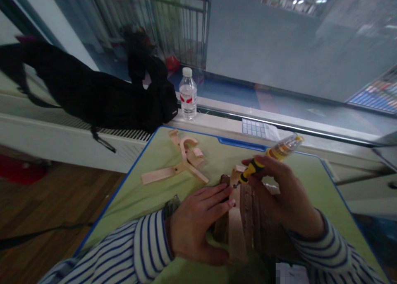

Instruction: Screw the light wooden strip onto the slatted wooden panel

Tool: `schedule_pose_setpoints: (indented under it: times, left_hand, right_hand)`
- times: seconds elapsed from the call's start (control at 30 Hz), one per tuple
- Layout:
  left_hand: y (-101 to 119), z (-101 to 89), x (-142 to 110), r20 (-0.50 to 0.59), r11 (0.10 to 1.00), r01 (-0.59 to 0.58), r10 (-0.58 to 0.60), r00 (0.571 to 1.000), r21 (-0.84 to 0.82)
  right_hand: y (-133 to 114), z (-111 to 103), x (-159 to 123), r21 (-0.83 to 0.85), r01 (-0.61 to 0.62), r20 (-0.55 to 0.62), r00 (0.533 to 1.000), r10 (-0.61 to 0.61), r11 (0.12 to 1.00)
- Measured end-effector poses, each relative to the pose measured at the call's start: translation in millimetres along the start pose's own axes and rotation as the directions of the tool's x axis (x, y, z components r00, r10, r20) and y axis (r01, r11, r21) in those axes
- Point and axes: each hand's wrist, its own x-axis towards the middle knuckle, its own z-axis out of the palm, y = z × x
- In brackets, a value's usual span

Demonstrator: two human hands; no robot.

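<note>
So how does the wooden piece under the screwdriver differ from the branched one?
The branched piece has several arms and a hooked curl; the worked piece shows as one long strip, partly covered. The branched piece lies untouched on the tabletop; the worked piece sits on a brown block, left hand on it. Both: pale wood.

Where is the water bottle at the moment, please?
In the head view, the water bottle stands upright on the windowsill, left of centre, just right of the black bag and beyond the table.
</note>
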Motion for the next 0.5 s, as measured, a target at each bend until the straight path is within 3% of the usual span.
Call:
schedule_pose_setpoints:
  times: [0.33,0.5]
  left_hand:
    - [0.6,-0.3,0.5,-0.005,1.000,0.000,0.000,1.000,-0.016]
    - [-0.5,0.4,-0.3,0.000,1.000,0.003,-0.003,1.000,-0.019]
  right_hand:
    - [2.9,4.7,0.1,0.004,0.009,-0.085,0.996,-0.009,1.000]
    - [0.9,2.3,-0.2,0.039,-0.001,-0.018,1.000,0.002,0.999]
